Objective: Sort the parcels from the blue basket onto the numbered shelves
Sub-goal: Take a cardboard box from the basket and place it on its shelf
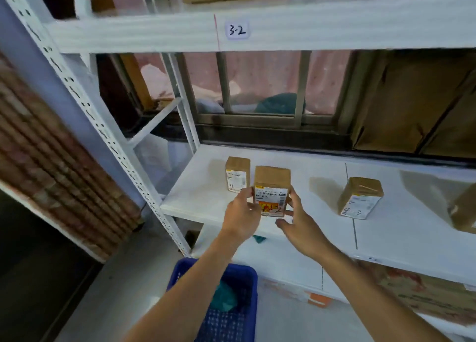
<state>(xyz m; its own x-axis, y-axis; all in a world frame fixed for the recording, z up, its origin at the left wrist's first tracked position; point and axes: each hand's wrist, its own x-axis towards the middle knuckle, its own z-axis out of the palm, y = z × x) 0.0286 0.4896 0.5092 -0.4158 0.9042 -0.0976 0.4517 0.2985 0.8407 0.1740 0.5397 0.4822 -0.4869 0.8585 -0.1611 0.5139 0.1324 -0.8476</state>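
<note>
Small brown labelled parcel [271, 184] — upright at white shelf's [203, 200] front edge

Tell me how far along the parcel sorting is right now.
Done: a back-left box and a box marked 4-3 already stand on the white shelf. In hand: the left hand grips a third labelled box at the shelf's front edge, with the right hand touching its other side. Left: the blue basket below holds at least one teal parcel.
</note>
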